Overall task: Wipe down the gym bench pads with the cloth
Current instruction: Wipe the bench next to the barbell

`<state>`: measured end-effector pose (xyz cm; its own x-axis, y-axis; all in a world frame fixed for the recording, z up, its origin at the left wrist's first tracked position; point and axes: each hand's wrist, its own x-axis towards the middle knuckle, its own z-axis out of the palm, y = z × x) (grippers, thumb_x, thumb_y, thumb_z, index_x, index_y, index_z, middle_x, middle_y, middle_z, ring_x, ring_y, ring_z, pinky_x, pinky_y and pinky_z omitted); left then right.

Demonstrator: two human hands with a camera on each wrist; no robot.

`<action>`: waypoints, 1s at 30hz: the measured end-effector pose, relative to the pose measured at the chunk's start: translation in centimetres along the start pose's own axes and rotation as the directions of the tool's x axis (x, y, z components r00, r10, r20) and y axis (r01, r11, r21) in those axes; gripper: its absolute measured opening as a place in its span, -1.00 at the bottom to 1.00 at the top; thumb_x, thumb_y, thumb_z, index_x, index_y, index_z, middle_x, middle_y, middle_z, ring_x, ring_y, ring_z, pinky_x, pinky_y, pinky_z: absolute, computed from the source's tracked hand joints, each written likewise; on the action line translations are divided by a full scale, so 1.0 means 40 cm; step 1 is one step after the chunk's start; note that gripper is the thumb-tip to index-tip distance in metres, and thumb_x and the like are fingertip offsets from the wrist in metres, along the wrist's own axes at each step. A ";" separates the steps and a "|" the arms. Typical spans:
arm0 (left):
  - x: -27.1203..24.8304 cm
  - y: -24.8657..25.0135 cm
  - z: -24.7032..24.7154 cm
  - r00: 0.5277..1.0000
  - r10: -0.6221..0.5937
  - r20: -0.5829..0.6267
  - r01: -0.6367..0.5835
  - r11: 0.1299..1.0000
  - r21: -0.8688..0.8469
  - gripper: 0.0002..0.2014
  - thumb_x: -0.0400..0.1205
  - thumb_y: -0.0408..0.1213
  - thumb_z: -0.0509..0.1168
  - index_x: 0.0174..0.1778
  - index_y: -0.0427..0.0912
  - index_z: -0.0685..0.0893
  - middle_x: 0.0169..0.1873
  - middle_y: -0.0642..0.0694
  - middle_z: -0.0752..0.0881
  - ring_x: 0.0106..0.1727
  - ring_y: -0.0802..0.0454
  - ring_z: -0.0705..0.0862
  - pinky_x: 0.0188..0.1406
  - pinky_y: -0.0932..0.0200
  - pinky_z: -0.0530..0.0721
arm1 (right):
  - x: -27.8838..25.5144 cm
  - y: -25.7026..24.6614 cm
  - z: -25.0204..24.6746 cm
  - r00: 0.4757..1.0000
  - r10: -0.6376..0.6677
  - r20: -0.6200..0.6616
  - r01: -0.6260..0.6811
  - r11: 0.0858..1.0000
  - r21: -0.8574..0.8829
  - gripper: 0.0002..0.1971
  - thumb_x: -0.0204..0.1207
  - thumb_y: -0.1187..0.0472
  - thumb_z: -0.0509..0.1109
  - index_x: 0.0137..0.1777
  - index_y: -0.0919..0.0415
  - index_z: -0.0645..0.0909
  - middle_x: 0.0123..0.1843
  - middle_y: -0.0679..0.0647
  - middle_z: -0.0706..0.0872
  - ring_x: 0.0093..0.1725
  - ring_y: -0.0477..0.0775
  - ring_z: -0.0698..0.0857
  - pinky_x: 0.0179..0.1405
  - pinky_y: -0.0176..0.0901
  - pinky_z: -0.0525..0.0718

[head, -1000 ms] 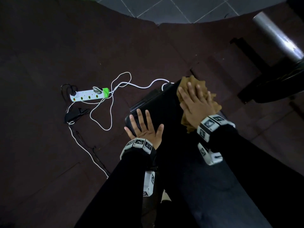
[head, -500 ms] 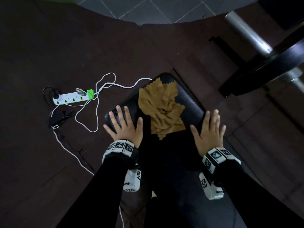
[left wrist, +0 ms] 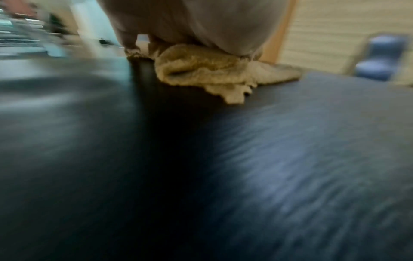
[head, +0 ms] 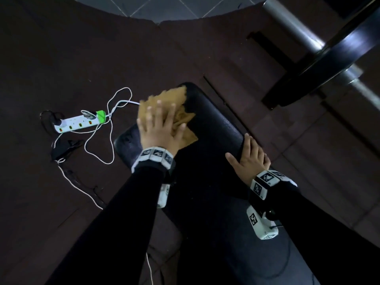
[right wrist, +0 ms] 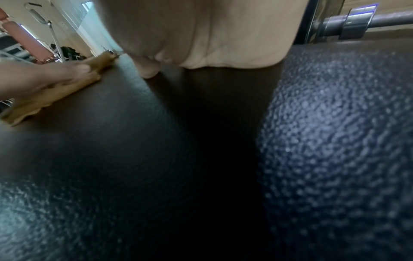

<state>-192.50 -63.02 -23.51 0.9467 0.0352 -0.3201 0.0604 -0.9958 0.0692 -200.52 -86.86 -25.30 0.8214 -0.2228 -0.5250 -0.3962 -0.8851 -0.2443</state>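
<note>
my left hand (head: pixel 159 128) lies flat on the tan cloth (head: pixel 181 112), its fingers (head: pixel 158 109) spread straight and pressing the cloth down onto the far left part of the black bench pad (head: pixel 216 124); i am not gripping the cloth, only pushing on it with an open palm. from the left wrist view the cloth (left wrist: pixel 214 70) is bunched in folds under my palm (left wrist: pixel 196 23), with one ragged corner trailing toward the camera on the surface, though that picture is blurred. the cloth reaches the far end of the pad and hangs a little past its left edge. my right hand (head: pixel 249 159) rests on the right edge of the pad, well apart from the cloth, with the thumb lying on top of the surface and the fingers (head: pixel 249 145) laid along the rounded side; it holds nothing. the right wrist view shows that palm (right wrist: pixel 205 33) down on the textured pad (right wrist: pixel 335 123) and, off to the left, my other hand on the cloth (right wrist: pixel 67 84). on the dark floor (head: pixel 72 58) to the left of the bench lies a white power strip (head: pixel 79 122) with a green end, its white cord (head: pixel 98 149) looping beside it. a steel barbell (head: pixel 292 27) with a black weight plate (head: pixel 329 58) sits to the upper right.
</note>
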 end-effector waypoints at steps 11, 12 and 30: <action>-0.346 0.076 0.122 0.958 -0.282 0.055 0.287 0.922 -0.262 -0.36 0.64 0.19 -0.11 0.64 0.02 0.16 0.66 -0.23 0.12 0.65 -0.36 0.05 0.48 -0.56 0.05 | 0.002 0.000 0.004 1.000 0.002 -0.001 -0.002 1.000 0.000 -0.13 0.47 -0.42 -0.02 0.64 -0.06 -0.28 0.69 0.02 -0.05 0.62 0.14 0.05 0.55 0.22 -0.02; -0.347 0.107 0.125 0.974 -0.222 0.052 0.228 0.945 -0.235 -0.38 0.64 0.19 -0.10 0.63 0.04 0.17 0.66 -0.20 0.14 0.65 -0.34 0.07 0.49 -0.55 0.01 | 0.003 0.000 0.003 1.000 0.001 0.003 -0.001 1.000 0.000 -0.13 0.47 -0.41 -0.01 0.64 -0.06 -0.28 0.69 0.02 -0.05 0.62 0.14 0.04 0.55 0.22 -0.02; -0.150 -0.087 0.079 0.897 -0.406 -0.174 0.330 0.879 -0.345 -0.41 0.73 0.06 0.04 0.67 0.00 0.12 0.68 -0.17 0.05 0.67 -0.29 -0.04 0.59 -0.37 -0.05 | 0.000 -0.007 -0.020 0.998 -0.006 0.060 0.006 1.000 0.010 -0.15 0.51 -0.39 0.00 0.64 -0.05 -0.31 0.69 0.02 -0.10 0.63 0.14 -0.01 0.55 0.22 -0.04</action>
<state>-199.38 -60.02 -24.84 0.8801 0.4502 -0.1508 0.4748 -0.8341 0.2809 -200.08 -86.95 -24.60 0.7979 -0.1922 -0.5713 -0.3954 -0.8823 -0.2554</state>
